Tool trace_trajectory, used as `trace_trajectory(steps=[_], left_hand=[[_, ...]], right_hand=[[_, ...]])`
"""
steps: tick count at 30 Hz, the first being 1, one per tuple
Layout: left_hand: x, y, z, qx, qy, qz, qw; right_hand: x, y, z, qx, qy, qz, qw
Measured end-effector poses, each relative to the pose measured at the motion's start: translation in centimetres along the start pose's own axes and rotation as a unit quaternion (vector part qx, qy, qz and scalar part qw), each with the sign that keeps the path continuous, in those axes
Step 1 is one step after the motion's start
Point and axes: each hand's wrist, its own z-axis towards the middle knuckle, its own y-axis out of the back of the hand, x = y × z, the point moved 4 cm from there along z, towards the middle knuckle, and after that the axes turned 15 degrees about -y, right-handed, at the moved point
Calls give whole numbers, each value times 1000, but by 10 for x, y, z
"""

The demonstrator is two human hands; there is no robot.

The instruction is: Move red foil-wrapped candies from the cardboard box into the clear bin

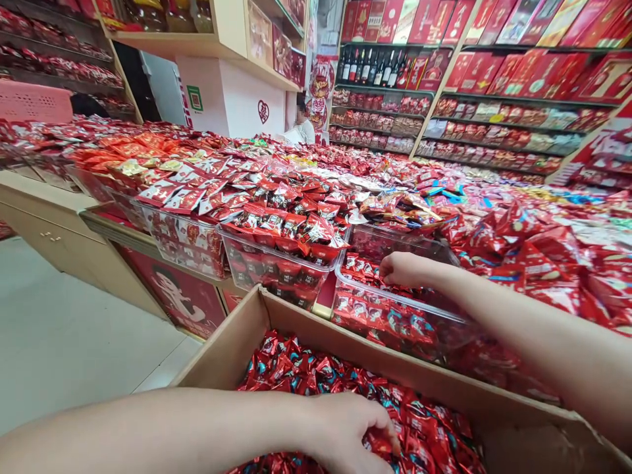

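Note:
My left hand [348, 428] is down in an open cardboard box [316, 322] full of small red-wrapped candies [311, 368] with blue and white print. Its fingers curl around a few of these candies. Beyond the box's far wall, my right hand [405, 270] reaches into a clear plastic bin [395, 294], partly filled with rows of similar red-wrapped candies [363, 309]. The right fingers bend inward just over the candies there; whatever they may hold is hidden.
A clear bin of dark-and-red packets [276, 263] adjoins on the left. Larger red packets [548, 263] are heaped at right. Candy-filled bins cover the long counter. Shelves of wine bottles [368, 66] and red boxes [533, 72] stand behind. Grey floor [74, 316] shows at left.

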Motion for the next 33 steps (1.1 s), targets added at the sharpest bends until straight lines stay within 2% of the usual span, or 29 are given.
trace_trajectory(steps=[8,11,16,20,25,31,33], left_hand=[[2,2,1,-44,29,-21,998],[3,4,0,-45,47,-41,997],[7,4,1,-45,45,-72,995],[4,3,0,-46,40,-55,997],[0,6,-1,-43,57,-28,997],[-3,7,-2,-33,59,-13,998],[-3,7,-3,-30,58,-10,998]], right_hand=[[4,-1,-6,5,-5,-31,999],[5,-1,-8,22,9,-29,999],[4,1,-7,-16,30,1,999],[7,-4,-5,-9,62,19,998],[12,-10,-5,1,71,12,997],[9,-3,-2,-45,61,-5,997],[8,-2,-3,-41,65,0,997]])
